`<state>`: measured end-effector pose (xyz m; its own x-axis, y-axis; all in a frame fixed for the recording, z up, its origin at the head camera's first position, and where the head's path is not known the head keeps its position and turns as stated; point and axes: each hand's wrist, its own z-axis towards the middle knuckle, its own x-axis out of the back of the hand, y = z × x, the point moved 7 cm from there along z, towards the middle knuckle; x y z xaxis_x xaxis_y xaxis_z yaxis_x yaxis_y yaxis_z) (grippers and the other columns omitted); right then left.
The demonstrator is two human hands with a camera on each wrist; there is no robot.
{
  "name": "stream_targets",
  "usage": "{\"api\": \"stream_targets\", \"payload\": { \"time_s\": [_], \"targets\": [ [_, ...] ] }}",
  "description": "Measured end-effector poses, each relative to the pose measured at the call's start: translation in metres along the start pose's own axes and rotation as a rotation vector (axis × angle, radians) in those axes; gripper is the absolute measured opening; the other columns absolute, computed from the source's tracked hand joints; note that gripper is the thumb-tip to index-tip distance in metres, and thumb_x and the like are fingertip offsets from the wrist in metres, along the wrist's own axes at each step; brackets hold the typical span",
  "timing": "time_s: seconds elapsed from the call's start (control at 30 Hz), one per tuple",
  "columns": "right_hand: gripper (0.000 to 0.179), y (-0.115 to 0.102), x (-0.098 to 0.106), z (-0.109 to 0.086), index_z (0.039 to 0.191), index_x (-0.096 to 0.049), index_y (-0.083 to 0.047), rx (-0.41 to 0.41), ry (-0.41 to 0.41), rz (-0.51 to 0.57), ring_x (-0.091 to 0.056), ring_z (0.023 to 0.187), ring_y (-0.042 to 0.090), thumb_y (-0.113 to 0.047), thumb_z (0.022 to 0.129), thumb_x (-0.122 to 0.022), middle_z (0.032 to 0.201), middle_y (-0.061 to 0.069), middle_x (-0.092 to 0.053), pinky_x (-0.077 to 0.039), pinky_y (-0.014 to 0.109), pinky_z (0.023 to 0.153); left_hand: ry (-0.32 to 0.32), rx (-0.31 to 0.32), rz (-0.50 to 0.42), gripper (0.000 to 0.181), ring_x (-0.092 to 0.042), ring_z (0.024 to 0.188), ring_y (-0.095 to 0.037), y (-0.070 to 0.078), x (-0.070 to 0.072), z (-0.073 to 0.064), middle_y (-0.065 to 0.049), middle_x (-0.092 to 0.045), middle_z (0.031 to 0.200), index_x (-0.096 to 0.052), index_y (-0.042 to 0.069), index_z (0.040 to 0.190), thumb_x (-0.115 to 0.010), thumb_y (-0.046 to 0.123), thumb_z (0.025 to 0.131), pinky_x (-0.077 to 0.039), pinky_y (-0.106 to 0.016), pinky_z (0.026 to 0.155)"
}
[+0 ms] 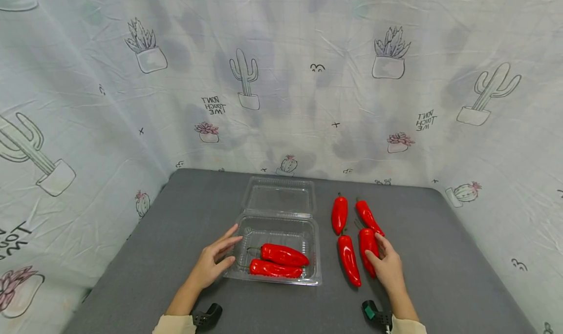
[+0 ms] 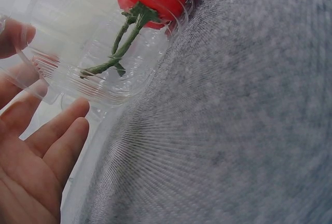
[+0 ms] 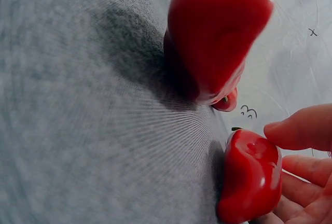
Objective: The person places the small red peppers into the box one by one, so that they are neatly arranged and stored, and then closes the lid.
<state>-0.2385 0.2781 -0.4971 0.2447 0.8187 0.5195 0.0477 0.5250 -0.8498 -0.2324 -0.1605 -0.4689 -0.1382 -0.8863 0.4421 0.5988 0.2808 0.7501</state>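
A clear plastic hinged box (image 1: pixel 318 256) lies with its lid (image 1: pixel 279 197) folded back. Two glossy red peppers (image 1: pixel 285 255) lie side by side in its base, and a green stem (image 2: pixel 116 58) shows through the wall in the left wrist view. My left hand (image 1: pixel 210 264) is at the box's left rim, fingers extended and spread against the edge. To the right of the box, my right hand (image 1: pixel 389 270) holds a red pepper (image 1: pixel 367 246) between thumb and fingers. In the right wrist view this pepper (image 3: pixel 251 177) is close over the cloth.
Three more red peppers lie nearby: one (image 1: pixel 339 215) at the back, one (image 1: pixel 368 216) behind my right hand, and one (image 1: pixel 349 260) between that hand and the box. A grey cloth-covered table (image 1: pixel 440 256) meets a cactus-print curtain (image 1: pixel 290 104) at its back and sides.
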Motion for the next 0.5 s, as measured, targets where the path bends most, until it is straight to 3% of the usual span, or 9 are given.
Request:
{"api": "stream_targets", "payload": {
  "time_s": [0.2,0.5],
  "targets": [
    [0.058,0.001,0.0,0.001,0.14,-0.039,0.005,-0.024,-0.006,-0.033,-0.041,0.13,0.041,-0.007,0.088,-0.063,0.14,0.029,-0.043,-0.038,0.05,0.102,0.005,-0.011,-0.008,0.046,-0.041,0.133,-0.013,-0.015,-0.002,-0.003,-0.03,-0.035,0.146,-0.055,-0.006,0.127,-0.061,-0.012,0.082,-0.04,-0.014,0.099],
    [0.058,0.003,0.0,0.0,0.14,-0.04,0.004,-0.047,-0.041,-0.088,-0.044,0.128,0.041,-0.013,0.09,-0.062,0.138,0.03,-0.045,-0.04,0.052,0.102,-0.001,-0.014,-0.041,0.045,-0.039,0.134,-0.006,-0.015,-0.002,-0.004,-0.029,-0.033,0.147,-0.055,-0.005,0.128,-0.059,-0.009,0.084,-0.039,-0.013,0.1]
  ]
}}
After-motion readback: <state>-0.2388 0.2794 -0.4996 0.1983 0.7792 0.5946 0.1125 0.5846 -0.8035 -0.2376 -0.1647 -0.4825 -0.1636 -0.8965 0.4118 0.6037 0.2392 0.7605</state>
